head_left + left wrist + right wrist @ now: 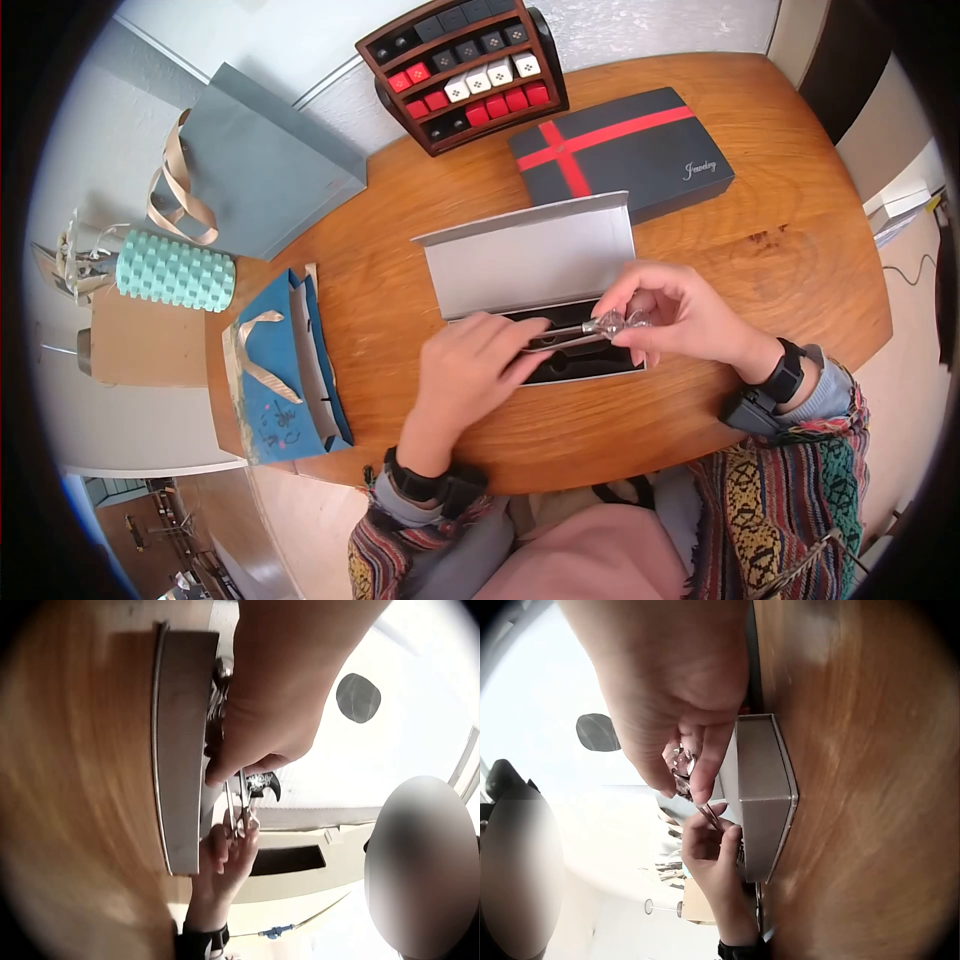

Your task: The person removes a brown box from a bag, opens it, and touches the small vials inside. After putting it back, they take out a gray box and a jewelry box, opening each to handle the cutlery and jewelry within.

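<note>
Head view: the left hand (470,365) and right hand (670,315) meet over the open grey box (530,262), which lies near the middle of the wooden bench (740,250). Together they hold a slim metal piece with a clear, glassy end (600,325) just above the box's dark insert. The right grip pinches the glassy end; the left grip is curled round the thin metal stems. At 12 o'clock from the box stands a rack of small cubes (465,70); at 1 o'clock lies a dark gift box with a red cross (620,150). At 9 o'clock a blue paper bag (280,370) overhangs the bench edge. Bare wood lies open at 3 o'clock.

Left wrist view: the left hand (259,712) pinches the stems (241,802) beside the box edge (184,750).

Right wrist view: the right hand (671,697) pinches the glassy end (682,769) just beside the box wall (761,795).
</note>
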Demonstrator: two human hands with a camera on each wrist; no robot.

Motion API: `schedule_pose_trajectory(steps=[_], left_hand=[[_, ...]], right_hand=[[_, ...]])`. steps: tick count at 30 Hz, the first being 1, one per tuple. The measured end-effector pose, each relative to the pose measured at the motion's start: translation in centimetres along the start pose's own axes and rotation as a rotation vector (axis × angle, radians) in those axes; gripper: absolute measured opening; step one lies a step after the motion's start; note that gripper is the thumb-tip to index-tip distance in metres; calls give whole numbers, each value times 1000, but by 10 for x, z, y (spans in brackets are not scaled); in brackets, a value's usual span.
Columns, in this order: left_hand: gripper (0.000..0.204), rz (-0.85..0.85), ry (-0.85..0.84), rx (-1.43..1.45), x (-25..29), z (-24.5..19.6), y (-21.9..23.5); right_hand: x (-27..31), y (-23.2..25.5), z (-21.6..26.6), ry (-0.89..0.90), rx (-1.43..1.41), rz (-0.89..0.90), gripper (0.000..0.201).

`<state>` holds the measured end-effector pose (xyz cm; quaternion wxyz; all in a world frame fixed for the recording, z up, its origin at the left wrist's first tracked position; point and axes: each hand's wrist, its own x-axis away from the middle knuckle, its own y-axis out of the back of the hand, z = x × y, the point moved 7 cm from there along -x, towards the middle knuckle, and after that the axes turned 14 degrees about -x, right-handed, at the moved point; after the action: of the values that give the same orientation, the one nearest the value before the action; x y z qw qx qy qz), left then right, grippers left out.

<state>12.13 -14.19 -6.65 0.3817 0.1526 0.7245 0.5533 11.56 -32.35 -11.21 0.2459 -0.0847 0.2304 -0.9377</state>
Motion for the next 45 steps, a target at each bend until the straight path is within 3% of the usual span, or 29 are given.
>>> schedule_pose_trajectory(steps=[7,10,16,22,31,37,45], left_hand=[[34,90,77,211,14,49,6],[34,85,38,200,13,48,8],[31,-4,141,226,20,58,14],[22,148,75,253,18,50,-1],[23,106,188,395,20,50,-1],[22,100,153,362,19,49,0],[22,-6,212,568,24,57,13]], right_hand=[[-3,6,-6,-53,-71,-40,19],[-3,6,-7,-80,-67,-51,18],[-3,9,-9,-112,-85,-57,17],[-3,10,-9,-104,-106,-68,17],[-4,9,-9,-92,-133,-48,17],[-4,7,-5,-90,-43,-29,19],[-4,3,-6,2,-105,56,19]])
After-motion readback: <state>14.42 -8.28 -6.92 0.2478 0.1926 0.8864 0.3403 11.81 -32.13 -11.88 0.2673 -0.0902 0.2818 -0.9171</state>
